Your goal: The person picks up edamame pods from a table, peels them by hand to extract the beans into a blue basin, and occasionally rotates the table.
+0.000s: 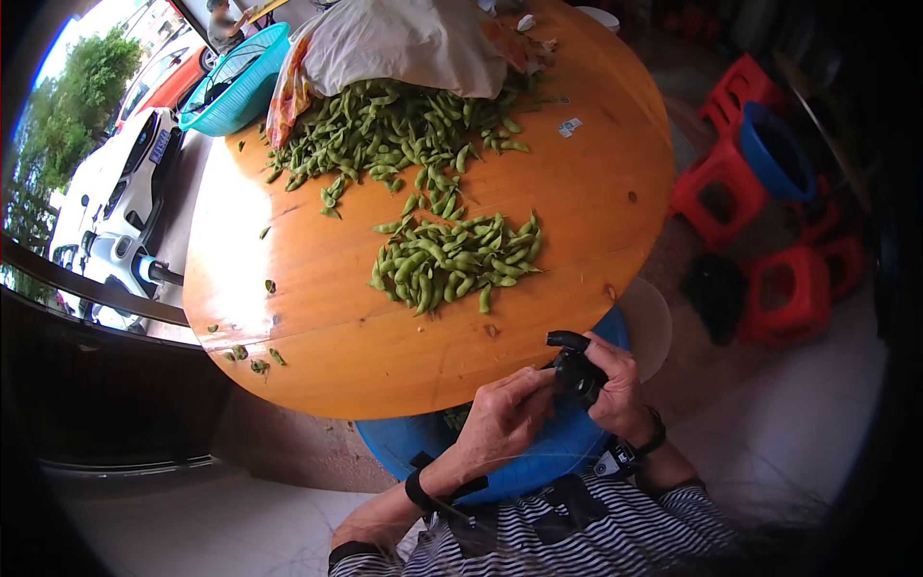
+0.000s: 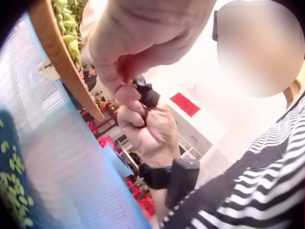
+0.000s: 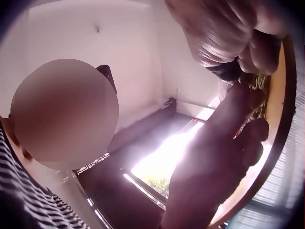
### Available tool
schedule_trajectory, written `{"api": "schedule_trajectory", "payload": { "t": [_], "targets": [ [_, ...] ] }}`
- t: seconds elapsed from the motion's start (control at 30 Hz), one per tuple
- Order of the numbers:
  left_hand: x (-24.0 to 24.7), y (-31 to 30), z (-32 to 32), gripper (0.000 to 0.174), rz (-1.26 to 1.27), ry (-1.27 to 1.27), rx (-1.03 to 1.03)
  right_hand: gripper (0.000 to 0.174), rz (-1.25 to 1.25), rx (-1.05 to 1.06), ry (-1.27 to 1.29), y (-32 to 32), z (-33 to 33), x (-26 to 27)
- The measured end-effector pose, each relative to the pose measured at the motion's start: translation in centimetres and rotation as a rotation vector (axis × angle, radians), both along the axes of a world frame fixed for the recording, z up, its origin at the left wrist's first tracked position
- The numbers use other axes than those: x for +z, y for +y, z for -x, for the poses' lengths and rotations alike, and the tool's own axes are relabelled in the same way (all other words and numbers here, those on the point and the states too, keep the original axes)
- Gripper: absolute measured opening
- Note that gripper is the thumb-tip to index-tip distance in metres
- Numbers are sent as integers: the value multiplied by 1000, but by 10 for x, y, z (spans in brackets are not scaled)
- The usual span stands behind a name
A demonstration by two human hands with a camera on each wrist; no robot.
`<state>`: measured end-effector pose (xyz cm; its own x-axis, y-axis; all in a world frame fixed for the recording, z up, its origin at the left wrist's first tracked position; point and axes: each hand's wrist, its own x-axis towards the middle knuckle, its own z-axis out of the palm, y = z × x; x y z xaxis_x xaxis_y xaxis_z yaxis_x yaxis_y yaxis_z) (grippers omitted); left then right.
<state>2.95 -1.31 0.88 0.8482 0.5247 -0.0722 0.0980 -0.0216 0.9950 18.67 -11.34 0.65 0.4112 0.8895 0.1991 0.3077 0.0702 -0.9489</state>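
Observation:
Over the blue basin (image 1: 389,442) at the table's near edge, my two hands meet. The left hand (image 1: 503,423) pinches a small yellow-green piece (image 2: 135,84) at its fingertips, mostly hidden by the fingers. Black coverings (image 1: 578,376) wrap fingers of my right hand (image 1: 620,392), whose fingertips are right against the left's. I cannot tell whether the right also grips the piece. Beyond them, a small heap of green soybean pods (image 1: 452,260) lies on the wooden table (image 1: 317,332). Loose shelled beans (image 2: 16,191) show in the basin in the left wrist view.
A larger pile of pods (image 1: 375,135) lies farther back, partly under a pale sack (image 1: 404,48). A turquoise basket (image 1: 240,91) stands at the table's far left. Red stools (image 1: 784,293) and a blue bowl (image 1: 772,154) are at the right. Pod scraps (image 1: 260,365) lie near the left edge.

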Motion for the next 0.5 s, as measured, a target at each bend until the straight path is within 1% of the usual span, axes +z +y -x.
{"api": "schedule_trajectory", "payload": {
  "t": [0.07, 0.1, 0.13, 0.2, 0.27, 0.3, 0.33, 0.37, 0.4, 0.43, 0.47, 0.5],
  "targets": [
    [5, 11, -17, 24, -393, -86, 107, 32, 116, -173, 134, -9, -13, 15],
    [4, 20, -20, 28, -606, 59, 173, 34, 107, -282, 124, -14, -23, 13],
    [3, 30, -23, 28, -610, 56, 175, 37, 98, -391, 115, -20, -36, 11],
    [2, 47, -27, 31, -832, 170, 360, 36, 74, -465, -296, -41, -71, 4],
    [2, 58, -27, 32, -862, 193, 381, 30, 144, -517, -604, -55, -93, 2],
    [-3, 63, -27, 32, -967, 208, 338, 30, 175, -569, -610, -58, -97, -1],
    [-8, 66, -27, 32, -1071, 222, 293, 30, 173, -569, -611, -58, -98, 0],
    [-13, 67, -28, 32, -1071, 220, 293, 35, 192, -603, -692, -58, -99, 1],
    [-19, 67, -28, 29, -1033, 286, 333, 39, 212, -640, -773, -59, -99, 2],
    [-21, 66, -28, 26, -995, 351, 373, 39, 212, -645, -775, -59, -96, 1],
    [-20, 67, -27, 26, -999, 345, 370, 41, 197, -595, -579, -57, -91, -3],
    [-16, 69, -24, 23, -923, 228, 365, 43, 180, -541, -385, -53, -84, -4]
  ]
}}
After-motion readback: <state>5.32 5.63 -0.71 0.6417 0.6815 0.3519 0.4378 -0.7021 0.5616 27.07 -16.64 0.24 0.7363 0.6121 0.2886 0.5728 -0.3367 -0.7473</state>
